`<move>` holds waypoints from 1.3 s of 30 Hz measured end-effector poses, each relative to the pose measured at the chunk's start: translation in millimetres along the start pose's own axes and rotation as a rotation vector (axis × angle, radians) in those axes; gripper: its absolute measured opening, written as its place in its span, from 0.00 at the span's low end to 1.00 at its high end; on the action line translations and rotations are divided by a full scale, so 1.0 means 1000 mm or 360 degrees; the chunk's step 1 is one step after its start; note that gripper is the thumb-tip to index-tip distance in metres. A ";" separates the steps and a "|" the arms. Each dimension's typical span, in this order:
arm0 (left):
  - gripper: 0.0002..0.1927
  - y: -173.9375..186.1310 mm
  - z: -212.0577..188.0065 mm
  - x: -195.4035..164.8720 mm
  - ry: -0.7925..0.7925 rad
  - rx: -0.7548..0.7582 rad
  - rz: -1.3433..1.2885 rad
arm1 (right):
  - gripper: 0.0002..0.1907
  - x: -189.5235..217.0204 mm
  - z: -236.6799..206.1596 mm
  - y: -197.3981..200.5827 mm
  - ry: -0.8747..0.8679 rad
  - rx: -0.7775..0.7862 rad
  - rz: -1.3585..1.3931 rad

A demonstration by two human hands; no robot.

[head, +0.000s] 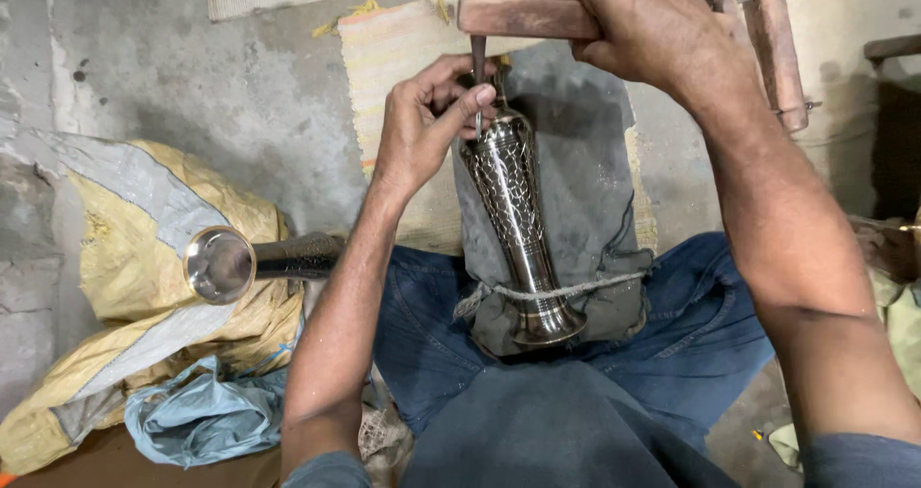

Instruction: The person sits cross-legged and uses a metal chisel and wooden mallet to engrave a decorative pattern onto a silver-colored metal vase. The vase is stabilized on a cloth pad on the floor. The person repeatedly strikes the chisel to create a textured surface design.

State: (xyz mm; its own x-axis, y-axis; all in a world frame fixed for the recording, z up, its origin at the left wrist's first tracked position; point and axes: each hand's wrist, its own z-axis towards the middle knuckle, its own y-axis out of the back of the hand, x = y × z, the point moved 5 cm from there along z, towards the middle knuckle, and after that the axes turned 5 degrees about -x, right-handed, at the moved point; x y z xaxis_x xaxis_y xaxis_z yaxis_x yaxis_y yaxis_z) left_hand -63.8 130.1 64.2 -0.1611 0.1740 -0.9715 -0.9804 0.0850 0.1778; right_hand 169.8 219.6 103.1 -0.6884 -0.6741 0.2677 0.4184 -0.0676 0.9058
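A tall shiny metal vase point(513, 214) with an engraved pattern lies on a grey cloth pad point(585, 171), tied down near its foot by a thin rope point(595, 286), between my legs in blue jeans point(691, 334). My left hand point(422, 123) pinches a slim metal chisel point(478, 85) upright against the vase's upper body. My right hand point(638, 23) grips a wooden mallet point(518, 16), whose end rests right over the chisel's top.
A second metal vase point(251, 261) lies on its side on a yellow and grey sack point(134, 248) at the left, with crumpled blue plastic point(206, 416) below it. A woven mat point(393, 47) covers the concrete floor. Wooden pieces point(777, 47) lie at upper right.
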 end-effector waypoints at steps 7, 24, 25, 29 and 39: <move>0.18 0.000 -0.010 0.003 -0.0038 -0.0138 -0.0003 | 0.13 0.018 0.003 0.008 0.0228 -0.0064 0.0023; 0.16 0.007 -0.018 0.004 -0.0332 0.0141 0.0006 | 0.23 0.054 -0.012 0.015 -0.0021 -0.0114 -0.0110; 0.16 0.008 -0.017 0.006 -0.0368 0.0147 -0.0024 | 0.25 0.057 -0.013 0.012 0.0003 -0.0081 -0.0323; 0.14 0.038 -0.012 0.028 -0.0093 -0.0519 -0.0091 | 0.55 0.064 -0.017 -0.033 -0.0425 0.0240 0.0156; 0.15 0.021 0.001 0.015 0.0030 -0.0442 -0.0106 | 0.62 0.034 -0.029 -0.084 -0.0658 0.0710 0.1685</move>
State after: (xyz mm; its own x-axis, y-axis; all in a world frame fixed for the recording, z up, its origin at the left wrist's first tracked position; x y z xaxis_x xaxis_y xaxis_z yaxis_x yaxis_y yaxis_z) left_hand -86.3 135.3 53.2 -0.0950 0.1586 -0.9828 -0.9820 -0.1766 0.0664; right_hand 128.2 180.7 26.4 -0.3014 0.0476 0.9523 0.7027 0.6862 0.1881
